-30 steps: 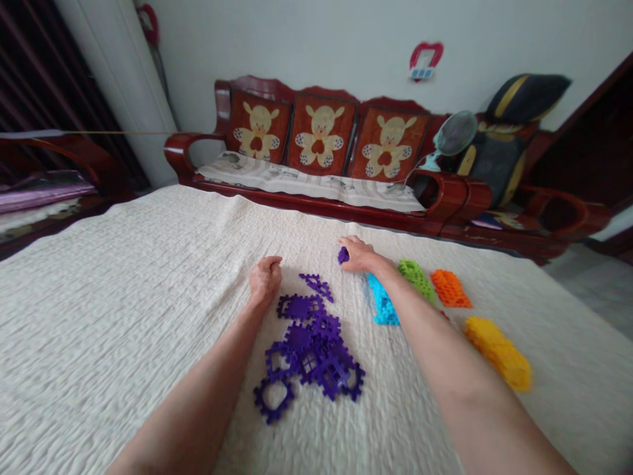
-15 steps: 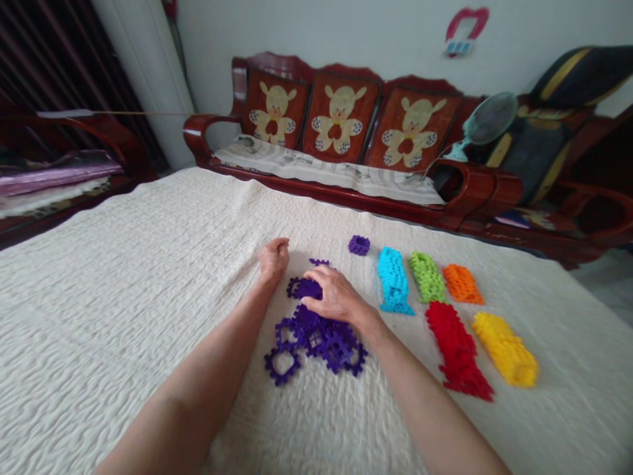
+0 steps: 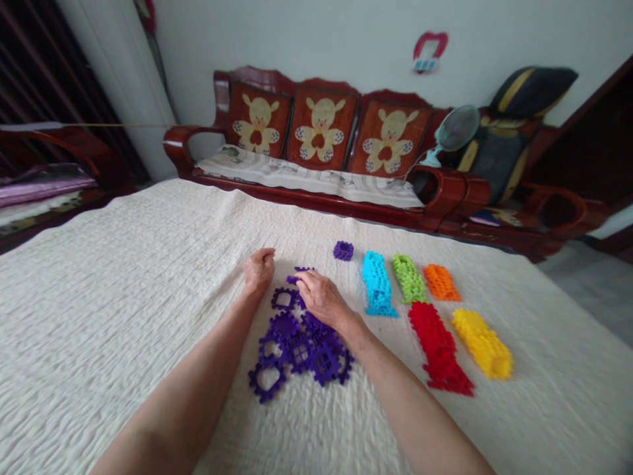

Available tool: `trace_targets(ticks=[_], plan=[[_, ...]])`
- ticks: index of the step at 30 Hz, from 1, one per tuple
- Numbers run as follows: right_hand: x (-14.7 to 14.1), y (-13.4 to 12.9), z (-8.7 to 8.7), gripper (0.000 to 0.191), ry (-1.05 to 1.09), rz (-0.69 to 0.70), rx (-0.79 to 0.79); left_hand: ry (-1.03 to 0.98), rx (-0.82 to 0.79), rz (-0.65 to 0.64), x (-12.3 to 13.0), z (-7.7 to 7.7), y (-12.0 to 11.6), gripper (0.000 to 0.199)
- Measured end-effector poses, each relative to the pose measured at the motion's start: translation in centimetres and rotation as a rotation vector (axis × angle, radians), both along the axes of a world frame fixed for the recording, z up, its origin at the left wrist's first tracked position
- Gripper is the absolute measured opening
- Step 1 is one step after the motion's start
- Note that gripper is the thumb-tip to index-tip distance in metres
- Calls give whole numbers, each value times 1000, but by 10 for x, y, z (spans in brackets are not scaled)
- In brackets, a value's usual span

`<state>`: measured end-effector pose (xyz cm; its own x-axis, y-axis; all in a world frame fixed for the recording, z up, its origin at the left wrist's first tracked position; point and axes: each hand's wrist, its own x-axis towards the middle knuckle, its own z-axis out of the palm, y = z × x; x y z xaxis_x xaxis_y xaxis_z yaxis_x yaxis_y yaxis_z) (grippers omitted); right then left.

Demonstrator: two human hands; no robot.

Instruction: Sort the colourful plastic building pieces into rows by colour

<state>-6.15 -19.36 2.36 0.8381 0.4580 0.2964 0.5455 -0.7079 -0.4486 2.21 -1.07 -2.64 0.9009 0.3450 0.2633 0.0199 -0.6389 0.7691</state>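
Note:
My right hand [image 3: 321, 300] is over the purple pile, its fingers closed on a flat purple building tile [image 3: 293, 280] seen nearly edge-on. Beneath and nearer to me lie several loose purple toothed tiles [image 3: 284, 325], overlapping; some have square or round openings, others window bars. Another purple tile [image 3: 304, 269] lies just beyond the fingertips. To the left of the pile my left hand [image 3: 258, 269] is curled closed on the cloth, apart from the tiles; whatever its fingers may hold is hidden. A small purple block of joined tiles [image 3: 343, 251] stands farther back.
Right of the pile lie stacks of tiles: blue [image 3: 378, 284], green [image 3: 409, 278], orange [image 3: 442, 282], red [image 3: 439, 349] and yellow [image 3: 482, 343]. All rest on a cream quilted cover [image 3: 163, 264]. Behind it stand a wooden sofa [image 3: 297, 198] and a fan [image 3: 457, 128].
My right hand has closed on a purple tile and lifted it off the pile, uncovering tiles beneath. My left hand stays curled beside the pile. The view has shifted slightly right.

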Motion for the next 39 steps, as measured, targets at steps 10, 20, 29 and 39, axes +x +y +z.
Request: trace_targets(ticks=[10,20,29,39], plan=[[31,-54,-4,42,-1,-393,-65,25,5,-4,-3,6,-1,34],[22,-58,0,47,74,-464,-279,26,-15,1,-7,9,-2,32],[15,-50,8,35,84,-543,-389,68,28,43,-5,12,-1,29],[25,-68,9,39,30,-513,-181,38,20,37,-3,7,1,29]])
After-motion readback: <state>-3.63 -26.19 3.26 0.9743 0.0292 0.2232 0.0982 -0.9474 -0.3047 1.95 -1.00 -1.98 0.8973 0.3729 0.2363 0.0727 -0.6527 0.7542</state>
